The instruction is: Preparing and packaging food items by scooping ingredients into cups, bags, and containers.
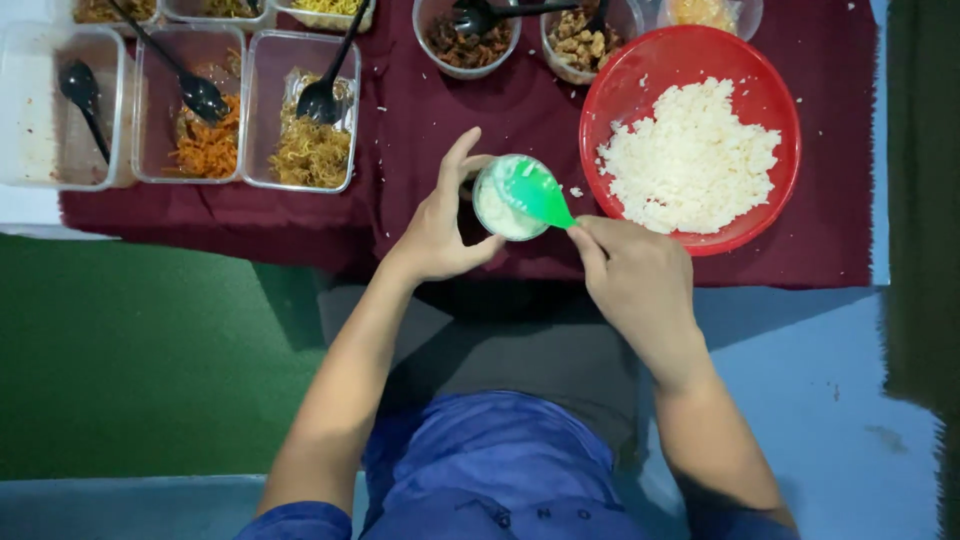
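Observation:
My left hand wraps around a small round cup filled with white rice, over the table's near edge. In my right hand is a green rice paddle, its blade pressed flat on the rice in the cup. Just to the right stands a large red bowl half full of white rice.
A dark red cloth covers the table. At the left stand clear rectangular tubs: one nearly empty, one with orange shreds, one with brown shreds, each with a black spoon. Round bowls of brown food line the far edge.

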